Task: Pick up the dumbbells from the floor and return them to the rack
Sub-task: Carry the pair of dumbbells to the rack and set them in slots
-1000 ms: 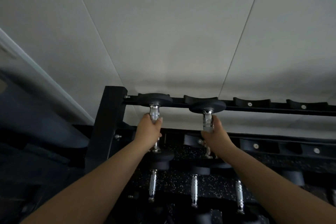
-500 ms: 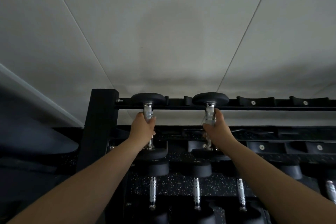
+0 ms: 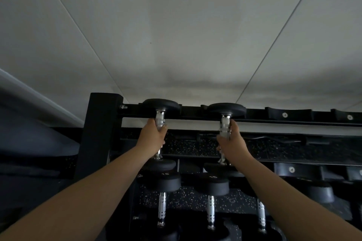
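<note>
Two black dumbbells with chrome handles lie across the top tier of the black rack (image 3: 98, 135). My left hand (image 3: 151, 137) is wrapped around the handle of the left dumbbell (image 3: 161, 104), whose far head rests on the rear rail. My right hand (image 3: 232, 143) grips the handle of the right dumbbell (image 3: 226, 108), its far head also on the rear rail. The near heads sit on the front rail, partly hidden by my wrists.
Several more dumbbells (image 3: 212, 184) fill the lower tier under my arms. Bare saddles (image 3: 285, 114) run along the top rails to the right. A white panelled wall (image 3: 176, 35) rises behind the rack. Speckled black floor (image 3: 274, 146) shows through the rails.
Both dumbbells have moved up and forward onto the top tier, their far heads now settled on the rear rail. My hands keep their grip on the handles.
</note>
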`<state>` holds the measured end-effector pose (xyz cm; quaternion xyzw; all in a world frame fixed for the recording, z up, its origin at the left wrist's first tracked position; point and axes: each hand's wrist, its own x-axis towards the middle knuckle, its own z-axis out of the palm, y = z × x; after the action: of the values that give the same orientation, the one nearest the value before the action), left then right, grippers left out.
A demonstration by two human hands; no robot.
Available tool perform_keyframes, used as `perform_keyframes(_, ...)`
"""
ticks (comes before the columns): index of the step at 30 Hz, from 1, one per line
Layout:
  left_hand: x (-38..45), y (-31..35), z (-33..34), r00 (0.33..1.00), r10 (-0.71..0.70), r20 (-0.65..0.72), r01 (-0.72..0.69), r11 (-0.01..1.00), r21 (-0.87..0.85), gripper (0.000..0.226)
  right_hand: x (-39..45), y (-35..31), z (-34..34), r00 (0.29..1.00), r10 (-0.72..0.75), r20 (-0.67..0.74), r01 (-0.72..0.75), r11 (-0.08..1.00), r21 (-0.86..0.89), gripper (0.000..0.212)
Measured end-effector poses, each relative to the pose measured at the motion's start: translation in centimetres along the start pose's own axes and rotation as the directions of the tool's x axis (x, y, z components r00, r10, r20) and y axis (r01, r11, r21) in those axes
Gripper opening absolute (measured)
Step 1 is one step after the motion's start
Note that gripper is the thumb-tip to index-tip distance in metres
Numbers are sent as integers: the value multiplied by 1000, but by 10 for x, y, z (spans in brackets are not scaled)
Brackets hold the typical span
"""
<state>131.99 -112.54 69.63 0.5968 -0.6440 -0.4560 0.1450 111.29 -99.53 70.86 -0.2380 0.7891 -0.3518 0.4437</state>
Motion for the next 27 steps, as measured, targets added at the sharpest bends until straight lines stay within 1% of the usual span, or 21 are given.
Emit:
perform_keyframes(3, 6, -2, 3, 1000, -8, -8, 9, 1000, 17, 24, 4, 1, -2, 1000, -6, 12, 6, 1000, -30, 73)
perform_keyframes(11, 8, 1, 1, 996, -64, 66, 59, 996, 69, 24, 4, 4, -6, 999, -8, 37, 9, 1000, -24, 77)
perform_keyframes(19, -2, -7, 0, 995, -78, 62, 73, 994, 82, 22, 2, 2, -6, 999, -15, 32, 16, 999, -38, 78)
perform_keyframes(27, -2, -8, -1, 993, -76, 89, 75, 997, 8, 20, -1, -1, -5, 1000, -20, 12, 20, 999, -41, 78)
